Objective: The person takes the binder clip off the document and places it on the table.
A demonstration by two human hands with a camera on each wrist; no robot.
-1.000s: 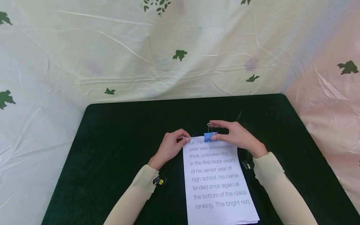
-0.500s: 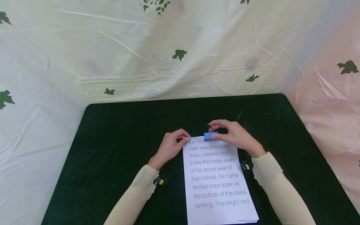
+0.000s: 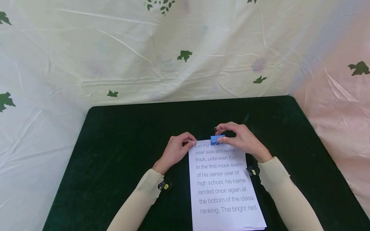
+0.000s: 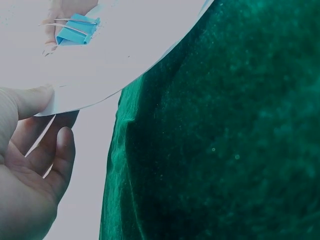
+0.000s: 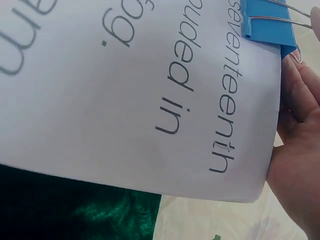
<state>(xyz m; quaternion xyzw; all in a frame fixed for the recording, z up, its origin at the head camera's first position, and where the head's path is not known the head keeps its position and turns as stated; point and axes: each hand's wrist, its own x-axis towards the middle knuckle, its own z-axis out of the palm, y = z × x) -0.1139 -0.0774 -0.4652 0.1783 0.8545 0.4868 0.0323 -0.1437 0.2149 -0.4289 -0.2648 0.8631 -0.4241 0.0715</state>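
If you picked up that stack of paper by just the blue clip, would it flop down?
Probably yes. The paper stack looks thin, and the left hand already bends its corner upward easily, so it seems floppy. The blue clip bites only the top edge's middle, so the sheets would likely hang together but droop. It looks light.

Binder clip [image 3: 217,139]: blue body with a smooth, satin painted finish; its wire handles [image 5: 280,19] are bare, shiny metal. Sheets [image 3: 224,183]: white paper, matt and smooth, with grey matt print. Surface [image 3: 121,134]: covered in dark green cloth with a short velvety nap, matt, finely speckled in the left wrist view. Backdrop [image 3: 115,51]: thin cream fabric, creased, faintly sheened, printed with green leaves. Sleeves [image 3: 136,202]: pale, soft knit cloth, matt.
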